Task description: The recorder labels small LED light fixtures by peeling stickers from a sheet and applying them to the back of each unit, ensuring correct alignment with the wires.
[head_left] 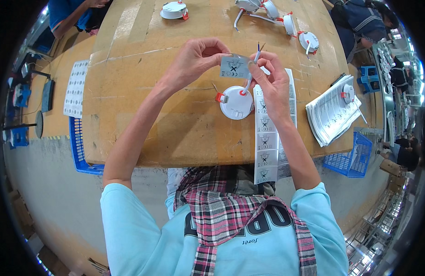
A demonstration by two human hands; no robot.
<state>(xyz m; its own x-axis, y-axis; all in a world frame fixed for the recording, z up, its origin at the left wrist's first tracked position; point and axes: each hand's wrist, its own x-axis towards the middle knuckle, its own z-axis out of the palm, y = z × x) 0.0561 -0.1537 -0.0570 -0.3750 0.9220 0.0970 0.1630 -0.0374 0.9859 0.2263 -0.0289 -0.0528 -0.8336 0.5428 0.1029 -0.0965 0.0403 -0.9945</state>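
My left hand (194, 60) pinches the left edge of a small silver label (234, 66), held up above the cardboard-covered table (143, 92). The right hand (272, 83) grips the white cable (255, 62) of a round white downlight (236, 103) and touches the label's right edge. The cable's bare wire ends stick up above my fingers. That downlight lies face down on the table below my hands, with an orange spring clip on its left side. A long strip of silver labels (267, 142) runs from under my right hand over the table's near edge.
Several more white downlights (309, 40) with orange clips lie at the table's far side, and one (174, 10) at the far left. A stack of printed leaflets (330, 115) sits at right with a lamp on it. Blue crates (351, 158) stand beside the table. Other people work nearby.
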